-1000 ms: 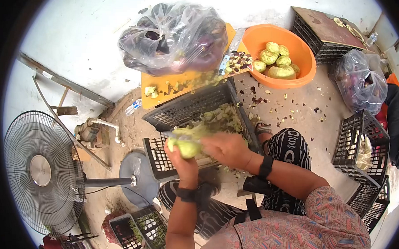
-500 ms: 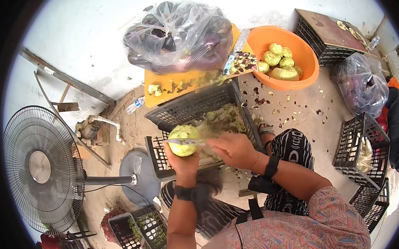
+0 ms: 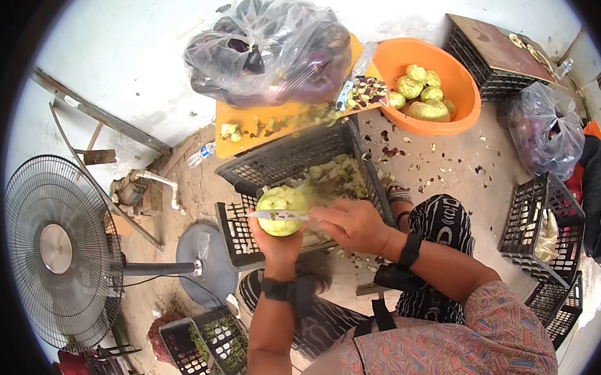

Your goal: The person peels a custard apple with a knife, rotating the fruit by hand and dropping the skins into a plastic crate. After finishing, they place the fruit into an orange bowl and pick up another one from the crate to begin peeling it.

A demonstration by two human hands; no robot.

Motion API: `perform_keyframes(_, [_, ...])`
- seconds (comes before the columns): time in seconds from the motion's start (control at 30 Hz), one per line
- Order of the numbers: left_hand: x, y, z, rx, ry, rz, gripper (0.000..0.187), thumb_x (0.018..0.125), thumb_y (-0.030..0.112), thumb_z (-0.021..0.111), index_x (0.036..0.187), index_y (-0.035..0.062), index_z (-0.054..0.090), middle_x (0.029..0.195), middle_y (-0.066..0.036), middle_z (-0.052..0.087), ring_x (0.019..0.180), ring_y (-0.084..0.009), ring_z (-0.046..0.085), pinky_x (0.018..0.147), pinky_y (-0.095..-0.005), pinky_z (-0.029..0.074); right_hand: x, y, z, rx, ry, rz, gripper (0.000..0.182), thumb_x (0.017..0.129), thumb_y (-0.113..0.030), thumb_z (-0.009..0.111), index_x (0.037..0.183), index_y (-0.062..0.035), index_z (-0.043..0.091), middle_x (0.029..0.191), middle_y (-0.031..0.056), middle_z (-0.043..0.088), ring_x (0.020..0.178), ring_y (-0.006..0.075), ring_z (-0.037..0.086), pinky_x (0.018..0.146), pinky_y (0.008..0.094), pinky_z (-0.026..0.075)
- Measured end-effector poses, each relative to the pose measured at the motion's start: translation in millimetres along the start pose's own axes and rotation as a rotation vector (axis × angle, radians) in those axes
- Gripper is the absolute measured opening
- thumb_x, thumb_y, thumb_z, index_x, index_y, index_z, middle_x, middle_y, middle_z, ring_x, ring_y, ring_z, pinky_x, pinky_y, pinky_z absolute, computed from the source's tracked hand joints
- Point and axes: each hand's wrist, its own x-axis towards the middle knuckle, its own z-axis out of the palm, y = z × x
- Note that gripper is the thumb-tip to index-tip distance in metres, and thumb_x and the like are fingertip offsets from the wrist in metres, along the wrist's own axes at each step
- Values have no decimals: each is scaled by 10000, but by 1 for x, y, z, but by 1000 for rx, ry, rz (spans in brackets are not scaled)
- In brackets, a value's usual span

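My left hand holds a pale green peeled eggplant from below, over the near left side of a black plastic crate. In my right hand is a knife, its blade lying flat across the face of the eggplant. Pale peelings lie in the crate under my hands. An orange basin at the upper right holds several peeled eggplants.
A clear bag of dark eggplants rests on an orange board behind the crate. A large fan stands at the left. Stacked black crates and another bag are at the right. Peel scraps litter the floor.
The view has shifted slightly. The eggplant and both hands keep nearly the same place, with the blade still across the eggplant.
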Motion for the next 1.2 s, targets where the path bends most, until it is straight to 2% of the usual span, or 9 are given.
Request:
perform_keyframes(0.17, [-9, 4, 4, -41, 47, -25, 717, 890, 693, 322, 1293, 138, 530, 1204, -142, 606, 1009, -420, 608, 686, -463, 563, -5, 11, -3, -9, -31, -15, 228, 842, -171, 673, 1067, -143, 696, 713, 72, 584, 602, 286, 596, 513, 390, 473])
perform_keyframes(0.27, [-18, 13, 3, -37, -101, -50, 749, 867, 735, 352, 1259, 124, 540, 1139, -185, 621, 858, -421, 649, 536, -371, 566, -8, 24, -10, -126, -17, 69, 226, 852, -193, 663, 1071, -153, 698, 713, 80, 584, 608, 292, 600, 519, 403, 474])
perform_keyframes(0.37, [-21, 19, 10, -61, -39, -47, 763, 859, 743, 355, 1258, 120, 540, 1132, -203, 622, 866, -426, 646, 524, -363, 556, -8, 21, -16, -133, -59, 100, 214, 860, -205, 652, 1064, -159, 700, 700, 84, 579, 611, 298, 600, 521, 411, 474])
perform_keyframes(0.5, [-6, 15, -9, 8, -69, -80, 784, 846, 755, 354, 1283, 132, 539, 1192, -168, 618, 989, -377, 629, 607, -401, 549, -5, 8, -14, -64, -36, 17, 243, 835, -147, 674, 1077, -138, 697, 708, 72, 591, 603, 273, 601, 528, 360, 485])
perform_keyframes(0.53, [-3, 14, -11, -26, -179, -110, 777, 851, 743, 362, 1289, 127, 543, 1221, -144, 609, 1083, -343, 595, 756, -455, 543, -4, 5, -13, -17, -35, -25, 252, 825, -141, 683, 1076, -147, 698, 706, 66, 588, 601, 267, 601, 523, 357, 483])
perform_keyframes(0.67, [-6, 6, 0, -21, -55, -133, 725, 929, 656, 302, 1293, 81, 552, 1242, -106, 610, 1110, -306, 580, 947, -458, 454, -2, -2, -6, -3, -26, -75, 194, 836, -203, 692, 1028, -175, 706, 665, 50, 554, 555, 271, 572, 477, 385, 443])
perform_keyframes(0.8, [-4, 5, -3, -37, -85, -149, 722, 930, 653, 300, 1295, 82, 549, 1241, -103, 611, 1111, -310, 579, 938, -454, 459, -1, -3, -7, -45, -41, -111, 214, 827, -228, 704, 1037, -183, 704, 649, 41, 534, 547, 254, 566, 467, 368, 436])
perform_keyframes(0.97, [-6, 4, 3, 11, -49, -238, 783, 862, 743, 311, 1285, 126, 546, 1218, -146, 612, 1023, -289, 616, 654, -389, 517, -3, 3, -9, -54, -42, -118, 224, 824, -226, 704, 1045, -185, 704, 649, 36, 533, 552, 248, 566, 466, 364, 438])
perform_keyframes(1.2, [-18, 11, 10, 9, -34, -228, 810, 856, 747, 313, 1280, 94, 534, 1165, -180, 620, 802, -403, 647, 532, -376, 493, -2, 27, -23, -161, 2, -11, 236, 820, -189, 693, 1055, -181, 706, 676, 44, 563, 572, 264, 579, 493, 374, 461])
